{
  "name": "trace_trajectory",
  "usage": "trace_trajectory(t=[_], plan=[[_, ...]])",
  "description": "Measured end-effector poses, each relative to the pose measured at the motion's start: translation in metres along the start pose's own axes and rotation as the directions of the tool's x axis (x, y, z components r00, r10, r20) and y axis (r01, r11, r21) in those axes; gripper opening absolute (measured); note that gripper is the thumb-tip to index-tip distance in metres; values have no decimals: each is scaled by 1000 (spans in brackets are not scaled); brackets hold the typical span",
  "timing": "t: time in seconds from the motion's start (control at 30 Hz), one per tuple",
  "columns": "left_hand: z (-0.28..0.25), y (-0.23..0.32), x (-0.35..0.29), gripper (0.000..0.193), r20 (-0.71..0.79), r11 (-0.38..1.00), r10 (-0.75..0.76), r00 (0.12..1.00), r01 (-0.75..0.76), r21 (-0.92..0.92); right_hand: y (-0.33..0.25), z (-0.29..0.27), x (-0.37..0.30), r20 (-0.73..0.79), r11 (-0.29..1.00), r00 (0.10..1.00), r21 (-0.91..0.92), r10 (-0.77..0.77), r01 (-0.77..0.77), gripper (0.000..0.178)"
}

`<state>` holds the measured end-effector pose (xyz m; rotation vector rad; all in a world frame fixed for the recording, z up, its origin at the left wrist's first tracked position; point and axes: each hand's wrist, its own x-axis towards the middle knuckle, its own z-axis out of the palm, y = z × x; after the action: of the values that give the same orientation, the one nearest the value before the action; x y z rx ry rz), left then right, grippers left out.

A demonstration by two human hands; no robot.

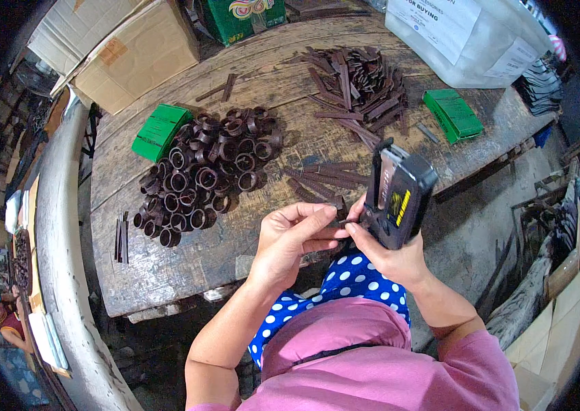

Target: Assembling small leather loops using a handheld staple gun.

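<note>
My right hand (399, 259) is closed round a black staple gun (399, 202) with yellow marks, held upright above the table's near edge. Its thumb and fingertip meet my left hand (286, 238) at the tool's lower end. The left fingers pinch a small dark brown strip (342, 220), mostly hidden by the fingertips; whether it is bent into a ring I cannot tell. Just beyond both hands lie several loose brown strips (324, 177). To the left is a heap of brown rings (201, 178), and farther back a pile of flat brown strips (362, 85).
Green boxes lie left (160, 132) and right (453, 115) on the wooden table (167, 281). A silvery bar (428, 133) is beside the right one. Cardboard cartons (136, 58) and a whitish plastic tub (464, 41) stand behind. Thin strips (121, 238) lie at the left edge.
</note>
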<state>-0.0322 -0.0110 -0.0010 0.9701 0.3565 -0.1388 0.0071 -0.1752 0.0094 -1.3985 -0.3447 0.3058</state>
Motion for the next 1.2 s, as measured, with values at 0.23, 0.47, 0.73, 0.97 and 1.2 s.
trace_trajectory(t=[0.23,0.47,0.73,0.97,1.2], plan=[[5,-7,-1,15,-5,994,108,994,-108,29,0,1,7,-58,973,994,-219,-88,73,23],[3,-12,1,16,9,992,121,993,-121,-46,3,-1,5,-82,976,996,-218,-19,1,24],[6,-15,3,12,-6,979,200,980,-199,35,2,-4,6,-80,967,996,-254,-44,22,24],[11,-24,4,11,-50,963,267,962,-265,57,7,-2,5,-99,977,993,-212,-58,36,25],[8,-20,4,10,-55,924,372,927,-364,122,2,-8,4,-60,967,997,-254,-56,39,25]])
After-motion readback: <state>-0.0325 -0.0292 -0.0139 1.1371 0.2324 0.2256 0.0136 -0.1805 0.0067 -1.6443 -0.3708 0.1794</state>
